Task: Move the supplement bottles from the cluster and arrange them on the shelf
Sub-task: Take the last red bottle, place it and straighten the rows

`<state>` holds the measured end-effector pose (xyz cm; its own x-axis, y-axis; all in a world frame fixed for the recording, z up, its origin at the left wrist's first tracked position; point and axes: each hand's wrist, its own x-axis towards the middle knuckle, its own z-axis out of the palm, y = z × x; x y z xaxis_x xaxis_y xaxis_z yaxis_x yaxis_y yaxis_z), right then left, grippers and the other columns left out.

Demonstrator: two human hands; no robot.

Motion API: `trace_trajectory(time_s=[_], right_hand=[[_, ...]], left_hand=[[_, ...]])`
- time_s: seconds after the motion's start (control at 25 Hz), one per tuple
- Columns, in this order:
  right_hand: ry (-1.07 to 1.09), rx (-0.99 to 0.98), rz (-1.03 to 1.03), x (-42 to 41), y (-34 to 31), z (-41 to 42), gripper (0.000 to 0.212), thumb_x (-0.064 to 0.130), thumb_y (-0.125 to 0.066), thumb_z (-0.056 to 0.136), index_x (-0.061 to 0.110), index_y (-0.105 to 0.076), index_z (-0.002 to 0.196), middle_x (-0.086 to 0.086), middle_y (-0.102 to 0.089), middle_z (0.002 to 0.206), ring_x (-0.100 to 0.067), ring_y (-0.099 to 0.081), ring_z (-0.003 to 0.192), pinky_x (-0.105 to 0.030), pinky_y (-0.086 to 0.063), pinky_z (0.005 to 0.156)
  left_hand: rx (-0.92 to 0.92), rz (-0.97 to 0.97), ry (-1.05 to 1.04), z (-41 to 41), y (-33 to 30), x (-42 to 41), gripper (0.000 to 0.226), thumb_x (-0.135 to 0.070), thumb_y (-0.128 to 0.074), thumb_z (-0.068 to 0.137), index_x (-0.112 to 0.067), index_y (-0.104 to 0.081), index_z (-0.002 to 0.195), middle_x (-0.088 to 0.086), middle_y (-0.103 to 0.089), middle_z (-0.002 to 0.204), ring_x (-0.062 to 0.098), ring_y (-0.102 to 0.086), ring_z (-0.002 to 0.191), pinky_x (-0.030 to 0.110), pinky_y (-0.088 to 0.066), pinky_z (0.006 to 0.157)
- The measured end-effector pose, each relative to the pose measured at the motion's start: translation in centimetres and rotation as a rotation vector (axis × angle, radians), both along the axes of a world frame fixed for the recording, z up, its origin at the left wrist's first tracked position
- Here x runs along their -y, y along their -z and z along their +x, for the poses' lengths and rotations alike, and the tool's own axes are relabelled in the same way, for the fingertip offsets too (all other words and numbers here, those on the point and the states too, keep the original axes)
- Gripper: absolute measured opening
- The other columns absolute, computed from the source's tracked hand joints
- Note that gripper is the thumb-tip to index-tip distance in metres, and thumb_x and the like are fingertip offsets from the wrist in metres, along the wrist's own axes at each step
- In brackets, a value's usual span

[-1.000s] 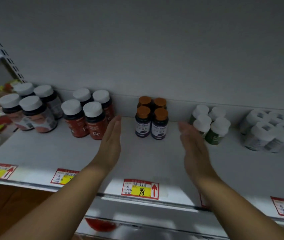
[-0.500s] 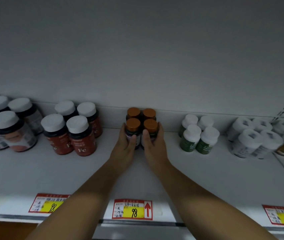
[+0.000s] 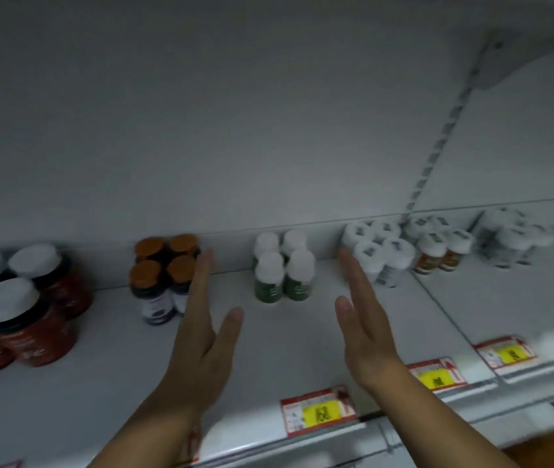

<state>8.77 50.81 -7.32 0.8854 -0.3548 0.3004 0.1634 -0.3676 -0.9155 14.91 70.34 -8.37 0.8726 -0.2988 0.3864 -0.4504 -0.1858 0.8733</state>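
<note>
On the white shelf (image 3: 117, 383), a cluster of green bottles with white caps (image 3: 282, 266) stands near the back wall. My left hand (image 3: 203, 327) is flat with straight fingers, left of that cluster, its fingertips beside the orange-capped dark bottles (image 3: 162, 271). My right hand (image 3: 363, 325) is also flat and upright, to the right of the green bottles. Both hands hold nothing and stay apart from the green cluster between them.
Red bottles with white caps (image 3: 22, 312) stand at the left. All-white bottles (image 3: 378, 251), orange-labelled bottles (image 3: 441, 249) and more white bottles (image 3: 508, 238) sit to the right. Price tags (image 3: 317, 413) line the shelf's front edge.
My hands let go of the orange-capped bottles and moved right, spreading apart on either side of the green cluster. The view has shifted right.
</note>
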Motion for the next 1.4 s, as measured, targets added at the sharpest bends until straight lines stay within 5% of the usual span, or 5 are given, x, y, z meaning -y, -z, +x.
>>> trace_trajectory(time_s=[0.24, 0.52, 0.68, 0.92, 1.4], right_hand=[[0.149, 0.088, 0.049, 10.1, 0.5, -3.3, 0.084, 0.077, -0.035, 0.076, 0.024, -0.035, 0.141, 0.026, -0.037, 0.145, 0.011, -0.028, 0.134, -0.005, -0.026, 0.106], [0.194, 0.062, 0.239, 24.7, 1.5, -2.2, 0.043, 0.032, -0.038, 0.098, 0.019, -0.037, 0.138, 0.022, -0.034, 0.136, 0.018, -0.034, 0.12, 0.01, -0.024, 0.086], [0.122, -0.066, 0.277, 31.5, 2.5, -0.2, 0.042, 0.031, -0.029, 0.098, 0.024, -0.031, 0.14, 0.015, -0.027, 0.143, -0.002, -0.024, 0.134, -0.02, -0.019, 0.112], [0.017, -0.245, 0.529, 35.4, 4.3, 2.3, 0.046, 0.034, -0.035, 0.099, 0.017, -0.031, 0.142, 0.004, -0.034, 0.14, -0.011, -0.03, 0.133, -0.027, -0.02, 0.11], [-0.127, -0.127, 0.278, 32.7, 5.9, 7.2, 0.055, 0.049, -0.05, 0.085, 0.018, -0.049, 0.13, -0.002, -0.061, 0.127, -0.016, -0.058, 0.116, -0.031, -0.048, 0.095]], left_hand=[[-0.001, 0.038, 0.041, -0.4, 0.1, 8.7, 0.088, -0.079, -0.03, 0.074, -0.026, -0.022, 0.144, -0.024, -0.02, 0.148, -0.019, -0.017, 0.132, -0.005, -0.014, 0.101], [-0.121, -0.136, -0.019, -2.9, -0.9, 25.4, 0.043, -0.045, -0.035, 0.094, -0.024, -0.041, 0.13, -0.02, -0.039, 0.136, -0.018, -0.036, 0.122, -0.005, -0.023, 0.096], [-0.293, -0.17, 0.034, -4.0, 0.6, 34.9, 0.039, -0.02, -0.031, 0.097, -0.02, -0.033, 0.136, -0.007, -0.03, 0.146, 0.005, -0.026, 0.136, 0.003, -0.019, 0.103], [-0.245, -0.165, 0.036, -2.8, 2.9, 38.2, 0.045, -0.039, -0.033, 0.097, -0.023, -0.033, 0.139, -0.008, -0.037, 0.145, 0.005, -0.034, 0.134, 0.024, -0.028, 0.113], [-0.517, -0.401, -0.07, 1.0, 4.0, 41.2, 0.083, -0.064, -0.049, 0.077, -0.016, -0.03, 0.142, 0.006, -0.037, 0.148, 0.019, -0.039, 0.134, 0.039, -0.032, 0.114]])
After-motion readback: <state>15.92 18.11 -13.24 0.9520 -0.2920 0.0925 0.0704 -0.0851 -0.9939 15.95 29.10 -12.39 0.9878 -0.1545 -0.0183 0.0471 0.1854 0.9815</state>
